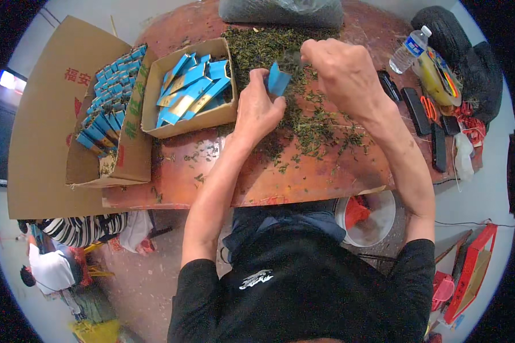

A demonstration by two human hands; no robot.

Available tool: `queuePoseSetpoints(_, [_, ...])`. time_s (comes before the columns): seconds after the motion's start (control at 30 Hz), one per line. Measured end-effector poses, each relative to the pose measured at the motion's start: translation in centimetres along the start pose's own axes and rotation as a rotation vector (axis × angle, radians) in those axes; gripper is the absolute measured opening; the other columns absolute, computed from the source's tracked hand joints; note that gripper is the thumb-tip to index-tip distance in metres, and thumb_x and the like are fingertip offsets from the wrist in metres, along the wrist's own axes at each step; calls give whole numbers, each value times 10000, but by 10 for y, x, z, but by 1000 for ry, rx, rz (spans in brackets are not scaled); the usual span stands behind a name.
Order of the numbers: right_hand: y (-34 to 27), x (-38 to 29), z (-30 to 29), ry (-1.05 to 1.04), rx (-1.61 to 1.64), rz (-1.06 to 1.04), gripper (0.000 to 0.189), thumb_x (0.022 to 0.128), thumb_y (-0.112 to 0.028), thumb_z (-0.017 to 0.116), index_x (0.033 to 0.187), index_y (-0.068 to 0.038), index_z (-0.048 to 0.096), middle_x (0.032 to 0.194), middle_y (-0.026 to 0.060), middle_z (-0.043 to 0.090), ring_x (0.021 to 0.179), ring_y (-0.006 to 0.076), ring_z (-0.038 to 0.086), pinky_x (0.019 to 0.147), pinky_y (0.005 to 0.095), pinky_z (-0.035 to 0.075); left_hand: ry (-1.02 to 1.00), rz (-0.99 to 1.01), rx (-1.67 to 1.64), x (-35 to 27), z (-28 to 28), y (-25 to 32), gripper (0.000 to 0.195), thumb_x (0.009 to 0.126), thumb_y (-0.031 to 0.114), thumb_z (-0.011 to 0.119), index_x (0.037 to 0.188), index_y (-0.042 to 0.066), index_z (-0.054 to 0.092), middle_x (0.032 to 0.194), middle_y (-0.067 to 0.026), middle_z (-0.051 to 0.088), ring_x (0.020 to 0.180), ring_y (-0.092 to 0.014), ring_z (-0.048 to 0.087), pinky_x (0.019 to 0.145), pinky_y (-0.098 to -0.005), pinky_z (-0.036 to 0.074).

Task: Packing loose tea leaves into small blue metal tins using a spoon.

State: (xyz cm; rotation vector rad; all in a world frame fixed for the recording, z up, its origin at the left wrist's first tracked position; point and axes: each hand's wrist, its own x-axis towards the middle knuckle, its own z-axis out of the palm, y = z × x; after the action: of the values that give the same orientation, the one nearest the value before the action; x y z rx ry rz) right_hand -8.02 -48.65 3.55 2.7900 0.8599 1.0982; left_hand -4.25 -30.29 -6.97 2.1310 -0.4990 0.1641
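Between the thumb and fingers of my left hand (pixel 259 103) is a small blue paper packet (pixel 279 80), held above a heap of dark green dried leaves (pixel 257 47). My right hand (pixel 341 68) is raised just right of the packet, fingers curled together; whether leaves are between them cannot be told. Left of my left hand, a shallow cardboard box (pixel 189 128) holds a loose pile of blue and gold packets (pixel 193 92). Farther left, a longer cardboard box (pixel 133 158) holds many blue packets (pixel 118 81) standing in tight rows, their tops toward the camera.
At the table's right are a plastic bottle (pixel 407 49), orange-handled scissors (pixel 430 109), dark handheld items and black bags (pixel 483 81). A filled clear bag (pixel 281 15) lies at the back. Below the front edge stands a white bucket (pixel 382 218). Another person (pixel 53 266) is at lower left.
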Motion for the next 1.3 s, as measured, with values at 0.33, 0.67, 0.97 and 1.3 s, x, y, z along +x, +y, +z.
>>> queuePoseSetpoints(0.33, [-5,-3,-5,-25,26,-36,132,777,-4,589,893,-66,574,765,100,638,749,295,668,600,396,525,67,76,-45,-3,3,-4,505,777,86,654,1215,-32,434,972,-297,646,919,-470,645,839,-506,506])
queuePoseSetpoints(0.67, [43,-60,67,-44,23,282,129,767,25,594,865,-45,547,768,157,654,736,363,663,620,460,517,95,-94,-39,12,2,2,507,806,125,683,1220,-46,446,1043,-243,658,946,-369,671,866,-438,517])
queuePoseSetpoints(0.97, [26,-64,116,39,190,334,92,779,-26,636,853,-60,596,754,151,685,718,345,704,624,456,571,15,-198,-18,36,8,-6,545,788,155,702,1231,-52,461,1049,-234,672,921,-339,675,867,-409,517])
queuePoseSetpoints(1.3, [16,-63,131,176,470,514,21,853,-49,633,848,-28,629,713,195,679,702,384,694,628,476,562,-25,-133,-45,37,15,-4,561,783,158,715,1237,-54,463,1103,-228,667,973,-303,674,896,-395,512])
